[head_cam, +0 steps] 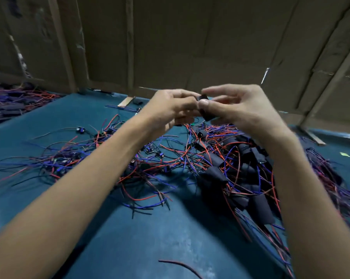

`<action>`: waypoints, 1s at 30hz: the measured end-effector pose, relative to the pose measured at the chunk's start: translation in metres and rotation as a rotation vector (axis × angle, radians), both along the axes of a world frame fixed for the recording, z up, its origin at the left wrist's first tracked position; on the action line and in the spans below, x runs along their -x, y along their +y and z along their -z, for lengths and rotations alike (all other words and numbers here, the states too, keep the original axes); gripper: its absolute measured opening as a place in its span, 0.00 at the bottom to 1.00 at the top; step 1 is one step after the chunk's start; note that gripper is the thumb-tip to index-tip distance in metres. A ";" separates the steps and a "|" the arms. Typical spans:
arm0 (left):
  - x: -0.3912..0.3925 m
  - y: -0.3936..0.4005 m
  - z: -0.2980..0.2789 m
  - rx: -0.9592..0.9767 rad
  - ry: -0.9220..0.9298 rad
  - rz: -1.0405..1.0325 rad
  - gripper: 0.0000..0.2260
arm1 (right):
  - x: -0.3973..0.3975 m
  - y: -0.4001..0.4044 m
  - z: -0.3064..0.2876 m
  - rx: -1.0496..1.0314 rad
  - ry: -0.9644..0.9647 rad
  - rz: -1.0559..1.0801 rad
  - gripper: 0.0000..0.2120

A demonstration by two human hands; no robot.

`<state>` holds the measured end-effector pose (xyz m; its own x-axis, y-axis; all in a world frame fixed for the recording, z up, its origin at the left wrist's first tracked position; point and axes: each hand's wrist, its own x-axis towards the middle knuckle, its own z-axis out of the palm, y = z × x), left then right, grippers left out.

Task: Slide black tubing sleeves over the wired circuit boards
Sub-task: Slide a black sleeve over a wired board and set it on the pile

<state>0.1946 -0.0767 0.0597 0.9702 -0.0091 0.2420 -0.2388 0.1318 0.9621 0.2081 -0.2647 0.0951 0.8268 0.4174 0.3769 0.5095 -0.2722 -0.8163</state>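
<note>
Above the teal table (141,238), both of the person's hands are raised and meet over the far side of the tangle of wires. Her or his right hand (238,109) pinches a black tubing sleeve (207,113) between thumb and forefinger, the other fingers loosely spread behind it. The left hand (170,107) is curled in against the sleeve's near end, fingertips bunched as if gripping something small; what it holds is hidden by the fingers and blurred, so I cannot tell whether it is a board or only wires. The two hands touch or very nearly touch at the sleeve.

Below the hands, on the table, lies a loose heap of wired circuit boards (150,152), small blue-topped parts with red, blue and black leads sprawling toward the table's left edge. Just to the right of that heap, under the right forearm, sits a denser pile of sleeved boards (216,172), black tubes with coloured wires sticking out of them. At the table's far left corner another mound of finished pieces (11,105) rests against the cardboard wall (190,41) that stands behind the table. A further bundle of wires (331,178) trails along the table's right edge. No bin or tray shows; everything lies straight on the table surface.
</note>
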 end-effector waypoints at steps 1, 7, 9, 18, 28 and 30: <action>-0.001 0.000 0.001 -0.011 0.006 0.030 0.06 | -0.001 0.001 0.007 -0.065 0.027 0.026 0.13; -0.002 0.010 0.016 -0.157 0.016 0.126 0.10 | 0.003 0.000 0.032 -0.098 0.148 -0.024 0.13; -0.005 0.024 0.017 -0.477 -0.045 0.084 0.12 | 0.004 -0.003 0.034 -0.054 0.173 -0.026 0.17; -0.020 0.070 0.045 -1.612 0.094 0.209 0.14 | -0.011 -0.023 0.035 0.218 0.180 0.098 0.14; -0.007 0.074 0.017 -1.199 -0.381 -0.039 0.07 | -0.014 -0.030 0.030 0.257 0.025 0.066 0.10; -0.003 0.074 0.009 -1.221 -0.541 -0.117 0.07 | -0.014 -0.030 0.029 0.260 -0.009 0.089 0.08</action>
<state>0.1972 -0.0024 0.0507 0.7658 -0.4173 0.4893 -0.5749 -0.7852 0.2301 0.2217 -0.2944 0.0657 0.8618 0.4272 0.2736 0.4809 -0.5163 -0.7086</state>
